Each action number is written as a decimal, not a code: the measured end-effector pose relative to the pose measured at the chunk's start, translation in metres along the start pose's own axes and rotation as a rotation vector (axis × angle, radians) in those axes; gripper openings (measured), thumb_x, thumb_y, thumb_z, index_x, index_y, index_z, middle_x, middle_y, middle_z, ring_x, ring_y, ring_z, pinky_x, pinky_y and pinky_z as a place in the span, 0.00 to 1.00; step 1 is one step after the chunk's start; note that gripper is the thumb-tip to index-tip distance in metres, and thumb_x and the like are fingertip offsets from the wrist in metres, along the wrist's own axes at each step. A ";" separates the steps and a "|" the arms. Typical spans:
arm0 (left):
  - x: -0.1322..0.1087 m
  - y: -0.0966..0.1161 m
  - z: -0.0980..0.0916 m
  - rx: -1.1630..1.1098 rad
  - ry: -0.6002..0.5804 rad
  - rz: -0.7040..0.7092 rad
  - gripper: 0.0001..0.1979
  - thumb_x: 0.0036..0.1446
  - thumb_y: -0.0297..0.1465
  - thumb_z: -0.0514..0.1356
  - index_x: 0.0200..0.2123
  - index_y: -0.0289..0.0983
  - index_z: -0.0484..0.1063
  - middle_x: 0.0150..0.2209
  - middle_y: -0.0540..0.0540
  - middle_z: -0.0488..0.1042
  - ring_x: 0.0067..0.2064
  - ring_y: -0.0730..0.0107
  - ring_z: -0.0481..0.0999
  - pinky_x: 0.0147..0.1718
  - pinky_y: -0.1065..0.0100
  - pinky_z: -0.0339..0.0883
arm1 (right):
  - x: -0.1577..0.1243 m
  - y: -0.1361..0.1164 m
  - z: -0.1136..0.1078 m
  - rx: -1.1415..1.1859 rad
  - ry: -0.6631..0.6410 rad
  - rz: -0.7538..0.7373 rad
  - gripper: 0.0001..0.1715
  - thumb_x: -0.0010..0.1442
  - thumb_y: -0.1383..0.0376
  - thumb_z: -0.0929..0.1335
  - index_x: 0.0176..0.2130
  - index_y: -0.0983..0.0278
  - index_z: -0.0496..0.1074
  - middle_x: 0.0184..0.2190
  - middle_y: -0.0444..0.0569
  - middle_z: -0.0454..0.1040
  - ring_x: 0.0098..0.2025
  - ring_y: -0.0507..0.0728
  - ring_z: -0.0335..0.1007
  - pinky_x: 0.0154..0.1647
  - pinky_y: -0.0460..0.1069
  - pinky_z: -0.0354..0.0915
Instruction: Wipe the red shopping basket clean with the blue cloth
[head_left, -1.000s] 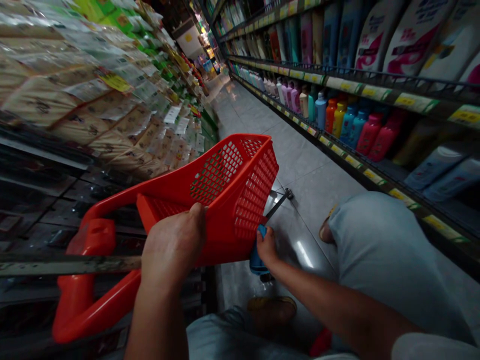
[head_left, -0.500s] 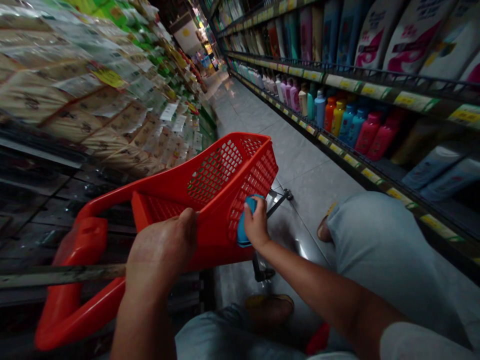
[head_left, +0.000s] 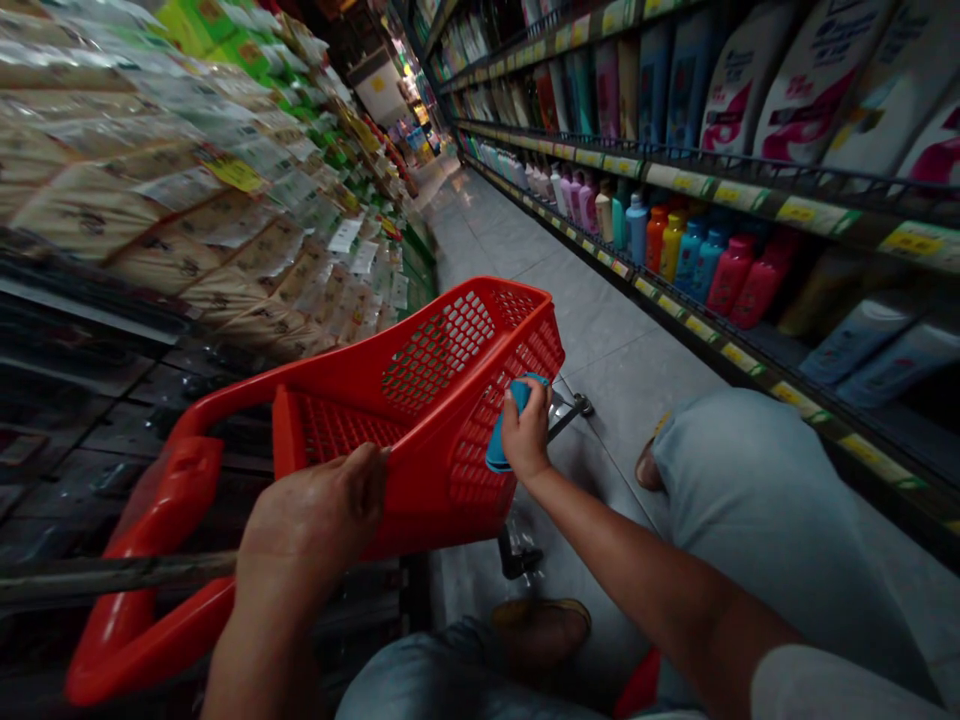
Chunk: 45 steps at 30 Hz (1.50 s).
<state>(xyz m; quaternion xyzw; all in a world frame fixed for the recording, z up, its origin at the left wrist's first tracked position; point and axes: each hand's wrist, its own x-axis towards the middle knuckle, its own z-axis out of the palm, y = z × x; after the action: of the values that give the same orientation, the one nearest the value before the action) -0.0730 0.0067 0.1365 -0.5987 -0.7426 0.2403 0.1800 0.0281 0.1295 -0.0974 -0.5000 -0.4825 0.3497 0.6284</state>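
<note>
Low at center frame, a red plastic trolley basket (head_left: 480, 490), tilted, with its long red loop handle (head_left: 184, 490) reaching toward the lower left. On the basket's near rim, the left hand (head_left: 311, 530), fingers (head_left: 367, 480) clenched over the edge. Just right of it, the right hand (head_left: 525, 430), fingers (head_left: 529, 405) grasping a blue plastic container (head_left: 499, 455), mostly hidden by the grip and right up against the basket's mesh wall, though whether touching it, hard to tell.

Across the lower left, a dark metal bar (head_left: 112, 575) passing in front of the handle. Beneath and beyond the basket, a metal caster fork (head_left: 570, 405). At lower right, a bent knee in pale grey-blue cloth (head_left: 757, 510); at bottom center, a sandaled foot (head_left: 540, 630).

Along the left side, shelves of stacked printed packets (head_left: 225, 260). Along the right side, black wire shelving (head_left: 750, 175) with yellow price strips, large white shampoo bottles (head_left: 817, 80) above, pink and blue bottles (head_left: 731, 275) below. Underfoot, grey glossy floor tiles (head_left: 622, 340) running toward the upper center.
</note>
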 end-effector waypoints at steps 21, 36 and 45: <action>0.108 0.114 0.007 -0.231 0.204 -0.164 0.20 0.71 0.38 0.43 0.38 0.41 0.73 0.36 0.43 0.81 0.35 0.60 0.80 0.26 0.63 0.44 | 0.090 0.063 0.007 -0.046 0.146 0.178 0.11 0.62 0.63 0.60 0.43 0.63 0.65 0.40 0.56 0.72 0.47 0.63 0.69 0.53 0.62 0.66; 0.068 0.094 0.022 -0.218 0.351 -0.065 0.19 0.71 0.37 0.47 0.33 0.39 0.73 0.30 0.45 0.79 0.31 0.66 0.75 0.28 0.63 0.46 | 0.093 0.044 -0.028 -0.011 0.167 0.162 0.13 0.60 0.63 0.61 0.45 0.62 0.63 0.44 0.56 0.71 0.49 0.61 0.68 0.58 0.61 0.63; 0.032 0.076 0.032 -0.222 0.461 0.009 0.21 0.71 0.38 0.48 0.27 0.40 0.72 0.24 0.48 0.75 0.28 0.69 0.73 0.27 0.64 0.47 | 0.075 0.021 -0.069 -0.043 0.083 0.206 0.14 0.54 0.63 0.62 0.42 0.63 0.67 0.41 0.58 0.74 0.47 0.64 0.70 0.55 0.62 0.65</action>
<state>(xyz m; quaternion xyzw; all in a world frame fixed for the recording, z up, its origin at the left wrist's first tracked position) -0.0368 0.0464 0.0662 -0.6571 -0.7010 0.0153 0.2767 0.1167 0.1837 -0.1007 -0.5745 -0.4095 0.3809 0.5976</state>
